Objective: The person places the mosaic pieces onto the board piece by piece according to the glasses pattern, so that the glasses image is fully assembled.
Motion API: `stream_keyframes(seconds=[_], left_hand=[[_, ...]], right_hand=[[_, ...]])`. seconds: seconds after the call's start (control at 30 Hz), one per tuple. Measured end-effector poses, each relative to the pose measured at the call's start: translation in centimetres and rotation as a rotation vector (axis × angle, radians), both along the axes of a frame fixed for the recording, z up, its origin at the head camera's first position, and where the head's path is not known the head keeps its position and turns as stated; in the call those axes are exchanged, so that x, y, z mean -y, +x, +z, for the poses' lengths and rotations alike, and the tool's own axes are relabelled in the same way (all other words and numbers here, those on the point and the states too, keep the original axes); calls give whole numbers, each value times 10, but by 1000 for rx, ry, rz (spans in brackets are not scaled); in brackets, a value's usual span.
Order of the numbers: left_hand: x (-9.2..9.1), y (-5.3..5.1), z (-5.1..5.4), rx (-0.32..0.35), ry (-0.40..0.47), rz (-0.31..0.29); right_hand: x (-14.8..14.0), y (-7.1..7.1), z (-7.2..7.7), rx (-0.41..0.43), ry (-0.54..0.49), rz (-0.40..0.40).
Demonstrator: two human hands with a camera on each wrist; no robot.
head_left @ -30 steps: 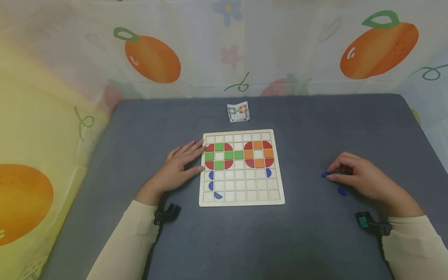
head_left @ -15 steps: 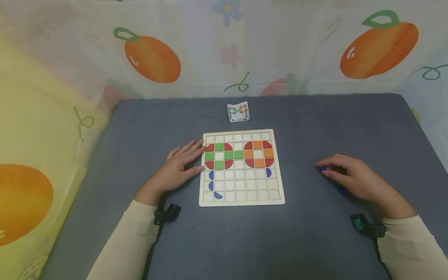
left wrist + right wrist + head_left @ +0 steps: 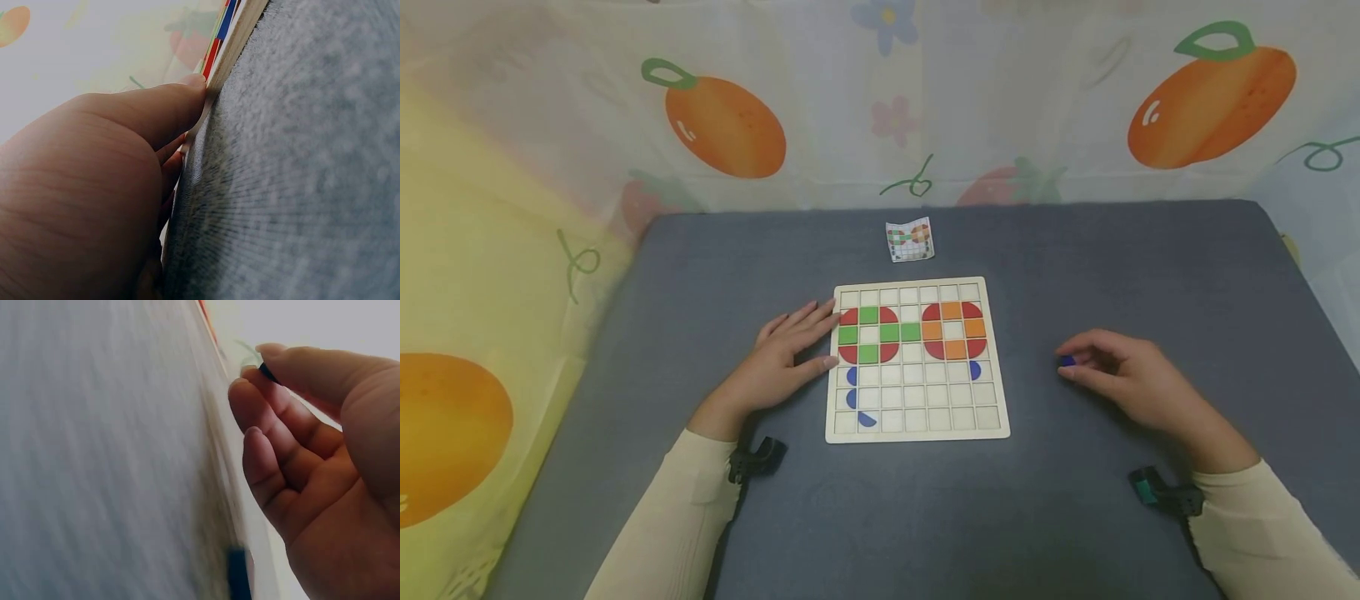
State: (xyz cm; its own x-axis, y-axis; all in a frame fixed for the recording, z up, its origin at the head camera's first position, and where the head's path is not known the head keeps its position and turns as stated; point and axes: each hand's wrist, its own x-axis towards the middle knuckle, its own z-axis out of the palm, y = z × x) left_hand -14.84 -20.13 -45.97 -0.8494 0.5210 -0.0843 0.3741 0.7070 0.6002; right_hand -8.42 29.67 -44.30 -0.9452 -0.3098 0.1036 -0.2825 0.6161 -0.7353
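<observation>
My left hand [image 3: 782, 360] lies with straight fingers along the left edge of a pale wooden grid board [image 3: 925, 421], its fingertips and thumb touching the rim. My right hand [image 3: 1127, 375], to the right of the board, pinches a small blue half-round piece [image 3: 1067, 361] between thumb and fingers. The right wrist view shows this blue piece from its edge, above the cloth. Another blue piece [image 3: 237, 573] lies on the cloth there; the right hand hides it in the head view. Red, green and orange pieces [image 3: 952, 311] form two rounded rings on the board, joined by a green square [image 3: 910, 332].
Several blue half-round pieces [image 3: 852, 399] sit in the lower cells of the board. A small printed pattern card [image 3: 910, 240] lies behind the board on the grey cloth [image 3: 1037, 517]. A fruit-printed curtain [image 3: 835, 125] hangs behind the table.
My right hand has lifted the blue piece and moved left with it, closer to the board. The left hand and the board have stayed in place.
</observation>
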Motion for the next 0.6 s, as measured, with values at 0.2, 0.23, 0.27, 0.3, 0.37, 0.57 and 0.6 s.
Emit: stream_keyframes(seconds=[0.2,0.23,0.27,0.3,0.37,0.57,0.6], left_hand=[[1,0,-1,-1,8,-5],[1,0,-1,-2,8,-6],[1,0,-1,-2,9,-7],[1,0,-1,-2,9,-7],[1,0,-1,-3,11,-8],[1,0,0,1,12,-6],[1,0,-1,1,10,-5]], right_hand=[[26,3,1,24,-32,-15],[31,3,1,24,-42,-9],[36,3,0,25,-50,-1],[40,3,-1,26,-59,9],[50,4,-3,30,-62,27],[75,5,-8,47,-15,109],[78,5,-9,44,-2,122]])
